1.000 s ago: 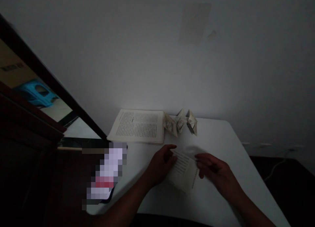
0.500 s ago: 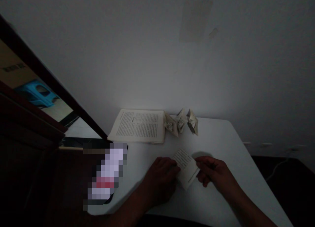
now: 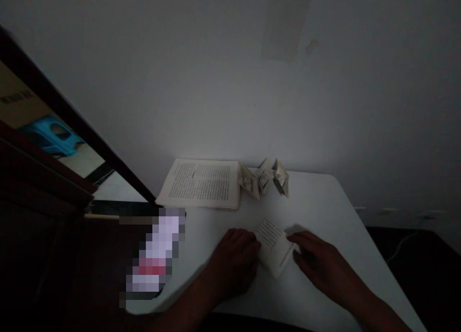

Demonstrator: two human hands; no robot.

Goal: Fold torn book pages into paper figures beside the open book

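"What's at the far left?"

"A blue object (image 3: pixel 67 146) with a rounded hole, plastic by the look of it, beyond a dark, straight-edged frame (image 3: pixel 90 138). Nearer, a slab like a phone (image 3: pixel 156 250), blurred into blocks, lies on the left edge of the smooth white table (image 3: pixel 317 200)."

"And next?"

"A flat book (image 3: pixel 200 183), far side, its matte, yellowish page dense with print. Then, nearer, the left hand (image 3: pixel 239 255), fingers curled, tips against the left edge of a folded paper (image 3: pixel 274 249). I cannot tell whether they pinch it."

"What shape is that paper?"

"Four-sided, set cornerwise, creased flat, with printed lines. It's at the near middle of the table, between the hands. Behind it stand three boat-like paper foldings (image 3: pixel 249 183), sharp-pointed, the leftmost right beside the book."

"The right hand (image 3: pixel 313 255)?"

"Thumb and forefinger narrowly parted at the paper's right corner; I cannot tell if they grip. Far right, a thin cable (image 3: pixel 399 246) curves down."
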